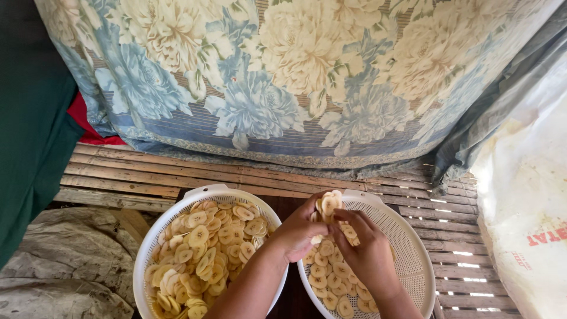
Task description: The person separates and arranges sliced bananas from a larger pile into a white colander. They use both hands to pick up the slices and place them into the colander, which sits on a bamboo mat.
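Slatted bamboo floor (177, 174), pale worn strips running left to right, thin gaps showing light on the right side. Directly on it: two white plastic colanders side by side, nearly touching. Left colander (155, 236) heaped with pale yellow banana slices (207, 254). Right colander (413, 248) partly filled, slices on its left half, bare mesh on the right. Dark board (283, 207) under the gap between them. Floral fabric (283, 88), blue and cream, drapes down onto the far slats. Large white sack (525, 195) sits at the right edge. Grey crumpled sheeting (65, 260) lies at lower left. Dark green cloth (29, 118) hangs at far left.
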